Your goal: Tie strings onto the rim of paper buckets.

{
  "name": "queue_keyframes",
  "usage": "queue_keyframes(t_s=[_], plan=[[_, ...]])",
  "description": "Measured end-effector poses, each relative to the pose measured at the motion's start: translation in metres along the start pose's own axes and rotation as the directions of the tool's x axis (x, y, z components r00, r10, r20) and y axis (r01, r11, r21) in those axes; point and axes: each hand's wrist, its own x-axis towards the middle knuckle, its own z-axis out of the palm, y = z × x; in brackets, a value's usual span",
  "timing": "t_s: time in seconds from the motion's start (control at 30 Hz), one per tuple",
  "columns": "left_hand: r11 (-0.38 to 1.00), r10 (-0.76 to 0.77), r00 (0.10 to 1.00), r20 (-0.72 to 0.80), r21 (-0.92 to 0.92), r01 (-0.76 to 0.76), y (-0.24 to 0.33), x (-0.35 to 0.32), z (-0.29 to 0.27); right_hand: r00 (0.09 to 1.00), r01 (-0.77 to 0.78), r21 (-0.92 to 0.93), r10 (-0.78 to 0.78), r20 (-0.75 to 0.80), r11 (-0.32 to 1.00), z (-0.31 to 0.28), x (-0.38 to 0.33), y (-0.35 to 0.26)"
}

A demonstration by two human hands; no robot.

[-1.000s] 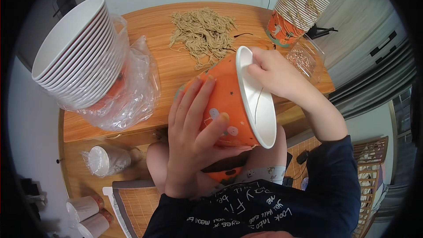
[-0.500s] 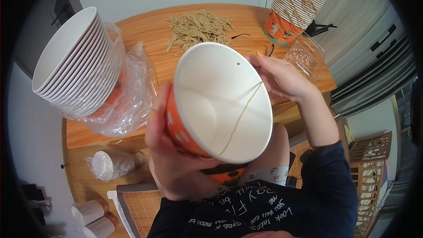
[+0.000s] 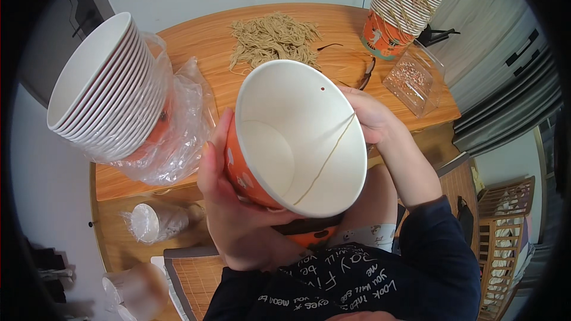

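Observation:
A large paper bucket (image 3: 270, 148), white inside and orange outside, is tilted so that its opening faces me. My left hand (image 3: 223, 184) grips its left side from outside and below. Behind the right rim is my right hand (image 3: 372, 113), fingers curled against the outer wall; the fingertips and anything in them are hidden. Across the opening runs a thin tan cord (image 3: 324, 166), from the right rim by my right hand down to the lower rim. High on the inner wall shows a small dark reddish spot, perhaps a hole.
Beyond the bucket, a heap of tan cords (image 3: 273, 38) lies on the wooden table (image 3: 199, 32), with sunglasses (image 3: 367, 74) and a clear box of small pieces (image 3: 410, 83). Stacked buckets stand at left, in plastic (image 3: 110, 95), and far right, draped with cords (image 3: 404, 9).
My right hand has moved in behind the right rim, its fingers now mostly out of sight. The bucket and my left hand have hardly moved. The whole view has shifted slightly.

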Motion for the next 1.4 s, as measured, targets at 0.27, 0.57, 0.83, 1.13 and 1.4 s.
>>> queue_keyframes(t_s=[0.27,0.57,0.83,1.13,1.4], plan=[[0.996,0.044,0.972,-0.231,-0.059,-0.059,-0.02,0.029,-0.01,0.996,0.074,0.149,-0.081,0.038,0.986,-0.028,0.017,0.007],[0.991,0.027,0.98,-0.195,0.133,-0.001,-0.029,0.033,-0.052,0.98,0.115,-0.687,-0.195,-0.04,0.717,-0.025,-0.002,0.007],[0.967,0.068,0.98,-0.189,0.254,-0.019,-0.033,0.031,-0.061,0.739,0.355,-0.882,-0.485,0.468,-0.311,-0.032,0.012,0.053],[0.961,0.08,0.976,-0.2,0.275,-0.023,-0.03,0.037,-0.048,0.83,0.301,-0.905,-0.385,0.403,-0.3,-0.02,0.007,0.054],[0.991,0.09,0.97,-0.225,0.112,-0.066,-0.048,0.033,-0.028,0.39,-0.067,-0.97,-0.901,0.19,-0.234,-0.099,-0.048,-0.028]])
